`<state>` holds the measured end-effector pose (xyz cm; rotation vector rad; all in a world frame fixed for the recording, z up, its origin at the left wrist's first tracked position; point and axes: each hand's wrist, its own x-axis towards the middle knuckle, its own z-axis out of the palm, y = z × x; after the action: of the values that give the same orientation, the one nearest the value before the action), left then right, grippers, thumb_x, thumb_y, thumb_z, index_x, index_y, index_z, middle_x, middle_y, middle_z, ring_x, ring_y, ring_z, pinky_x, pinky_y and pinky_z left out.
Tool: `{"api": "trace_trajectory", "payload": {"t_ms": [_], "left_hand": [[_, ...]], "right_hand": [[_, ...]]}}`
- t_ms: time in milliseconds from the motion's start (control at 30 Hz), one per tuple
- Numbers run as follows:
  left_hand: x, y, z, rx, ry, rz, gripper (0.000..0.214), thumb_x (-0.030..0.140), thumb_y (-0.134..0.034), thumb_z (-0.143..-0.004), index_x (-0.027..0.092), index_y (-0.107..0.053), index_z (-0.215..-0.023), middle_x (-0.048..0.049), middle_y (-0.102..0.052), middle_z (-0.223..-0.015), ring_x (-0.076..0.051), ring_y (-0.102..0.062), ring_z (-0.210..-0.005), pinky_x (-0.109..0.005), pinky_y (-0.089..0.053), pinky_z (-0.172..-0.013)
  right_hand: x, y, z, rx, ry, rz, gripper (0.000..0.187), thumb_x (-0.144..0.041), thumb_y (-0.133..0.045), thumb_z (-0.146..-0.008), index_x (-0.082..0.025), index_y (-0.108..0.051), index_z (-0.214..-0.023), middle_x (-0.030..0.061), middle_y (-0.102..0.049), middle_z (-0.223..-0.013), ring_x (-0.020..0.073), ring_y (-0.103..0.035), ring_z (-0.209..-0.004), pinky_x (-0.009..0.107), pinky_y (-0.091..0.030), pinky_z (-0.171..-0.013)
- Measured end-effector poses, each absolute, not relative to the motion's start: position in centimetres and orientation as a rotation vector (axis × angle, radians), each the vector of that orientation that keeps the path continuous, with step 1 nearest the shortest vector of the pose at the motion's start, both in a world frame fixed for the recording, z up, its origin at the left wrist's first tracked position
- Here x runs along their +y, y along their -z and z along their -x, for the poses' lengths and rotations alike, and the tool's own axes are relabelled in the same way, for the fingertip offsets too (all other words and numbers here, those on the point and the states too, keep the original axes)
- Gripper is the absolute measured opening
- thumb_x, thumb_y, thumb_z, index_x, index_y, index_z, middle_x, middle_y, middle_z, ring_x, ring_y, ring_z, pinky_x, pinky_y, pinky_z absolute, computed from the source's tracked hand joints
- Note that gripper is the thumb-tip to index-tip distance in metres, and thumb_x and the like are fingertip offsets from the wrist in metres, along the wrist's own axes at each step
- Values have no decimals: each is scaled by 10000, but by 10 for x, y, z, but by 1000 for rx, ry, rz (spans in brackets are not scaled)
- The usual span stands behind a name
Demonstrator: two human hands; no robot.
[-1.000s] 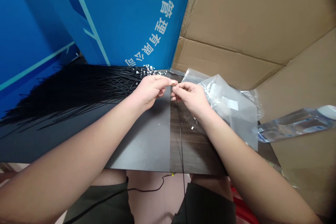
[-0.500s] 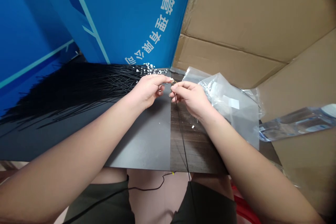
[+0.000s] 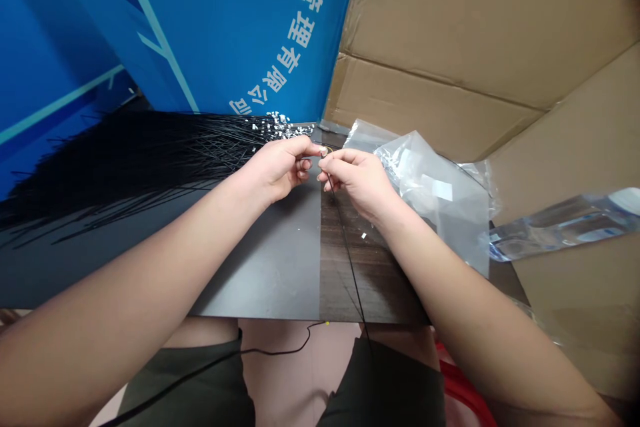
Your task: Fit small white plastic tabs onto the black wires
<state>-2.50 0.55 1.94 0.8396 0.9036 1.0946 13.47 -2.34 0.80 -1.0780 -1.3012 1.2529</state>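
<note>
Over the table my left hand [image 3: 281, 167] pinches a small white connector [image 3: 323, 151] between thumb and forefinger. My right hand [image 3: 359, 181] meets it from the right, its fingertips closed on the end of a thin black cable [image 3: 351, 257]. Fine yellowish wires show between the two hands. From my right fingers the cable runs down across the table and over its front edge. Whether the wires sit inside the connector is too small to tell. Left of my hands lies a large bundle of black cables [image 3: 145, 157], many with white connectors at their ends.
Clear plastic bags [image 3: 435, 213] lie on the right of the table [image 3: 280, 280]. A plastic bottle [image 3: 565, 225] rests beyond them against cardboard [image 3: 450, 33]. A blue printed panel [image 3: 225, 20] stands behind. Another black cord [image 3: 270, 352] with a yellow tip hangs below the front edge.
The camera view has shifted slightly, moving the scene a little left and up. Both hands keep their pinch, and my right fingertips sit a touch closer to the white connector.
</note>
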Motion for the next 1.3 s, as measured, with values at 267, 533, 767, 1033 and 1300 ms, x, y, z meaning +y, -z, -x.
{"api": "trace_trajectory", "payload": {"t_ms": [267,533,767,1033,1300], "left_hand": [[4,-20,25,899,-1123,-874,159,133,-808,-581,133,-680,-676,3,-630,-700,-54,-458,-558,-213,-329,-490],[-1,-17,20,937,-1270,-1033,94,175,-802,-607,130,-742,-663,-17,-633,-690,-81,-451,-596,-234,-292,-506],[1,-14,20,926,-1274,-1096,75,201,-785,-617,146,-758,-660,-21,-635,-680,-98,-441,-600,-255,-281,-516],[2,-11,21,936,-1301,-1159,80,228,-782,-635,156,-752,-653,-26,-661,-701,-100,-440,-605,-258,-289,-527],[1,-10,19,932,-1293,-1146,88,221,-777,-640,155,-783,-698,-29,-669,-715,-97,-441,-605,-258,-291,-521]], "right_hand": [[-24,-9,-132,-1239,-1302,1084,90,-234,-760,-783,-175,-708,-741,9,-721,-658,99,-602,-523,244,-454,-531],[-26,-10,-130,-1167,-1347,1069,76,-212,-740,-791,-172,-705,-736,11,-713,-654,97,-597,-523,241,-447,-528],[-26,-10,-129,-1179,-1287,1079,76,-198,-737,-791,-176,-696,-731,-1,-704,-643,92,-592,-520,239,-449,-535],[-28,-11,-129,-1216,-1195,1107,81,-204,-727,-810,-188,-694,-738,-11,-697,-649,85,-583,-531,245,-472,-551],[-27,-11,-128,-1248,-1176,1125,97,-201,-723,-819,-193,-689,-729,-14,-694,-645,88,-582,-532,247,-485,-556]]}}
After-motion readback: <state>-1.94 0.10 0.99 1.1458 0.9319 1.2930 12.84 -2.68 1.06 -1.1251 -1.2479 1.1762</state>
